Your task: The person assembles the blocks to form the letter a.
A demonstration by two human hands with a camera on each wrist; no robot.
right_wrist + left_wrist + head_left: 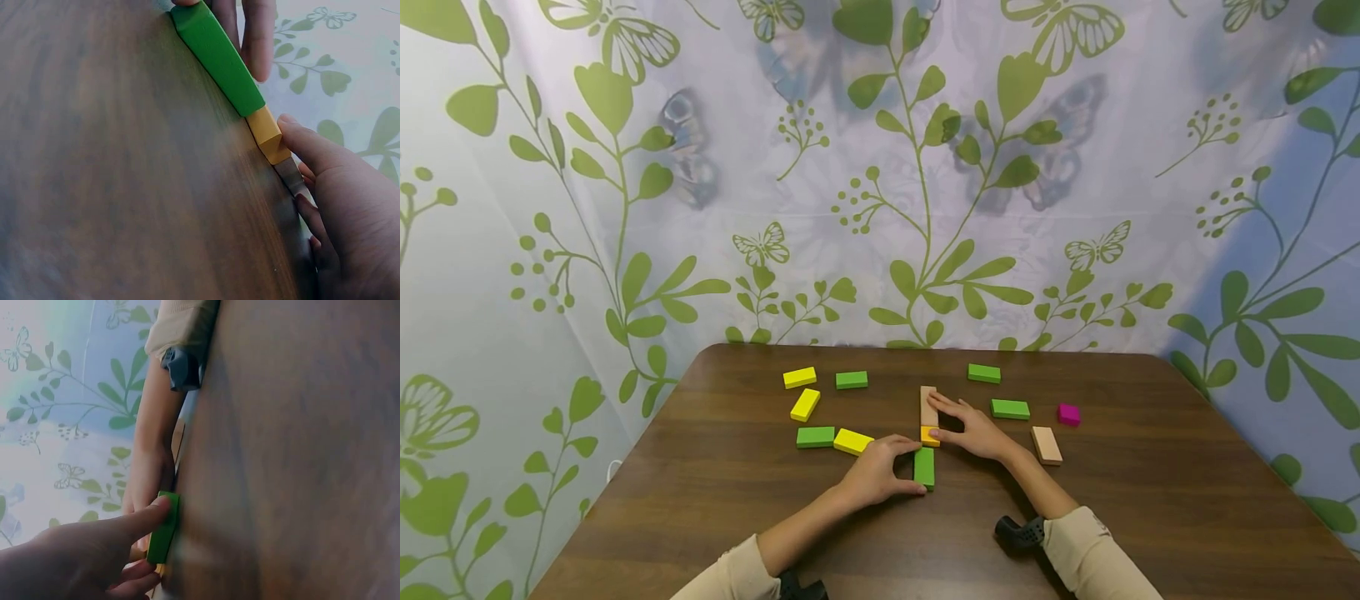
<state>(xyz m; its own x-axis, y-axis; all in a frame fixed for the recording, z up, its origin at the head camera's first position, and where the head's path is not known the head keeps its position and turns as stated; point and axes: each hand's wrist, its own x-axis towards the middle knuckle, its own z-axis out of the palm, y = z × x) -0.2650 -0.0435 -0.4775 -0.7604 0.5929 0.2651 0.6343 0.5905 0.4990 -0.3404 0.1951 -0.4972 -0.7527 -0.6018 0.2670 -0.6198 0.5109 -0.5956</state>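
In the head view, three blocks lie end to end in a line: a beige block (928, 407) at the far end, a short orange block (930, 436) in the middle and a green block (924, 468) nearest. My left hand (874, 473) pinches that green block by its ends, thumb on the near end, fingers by the orange block. My right hand (976, 430) rests along the row from the right, fingers on the beige block and thumb against the orange one. Green and orange meet end to end in the right wrist view, beside the right thumb (306, 144).
Left on the brown table (715, 500) lie several yellow blocks (805, 405) and green blocks (816, 437); one yellow block (852, 442) is beside my left hand. To the right are green blocks (1010, 409), a magenta cube (1069, 414) and another beige block (1047, 446). A patterned curtain (880, 208) hangs behind.
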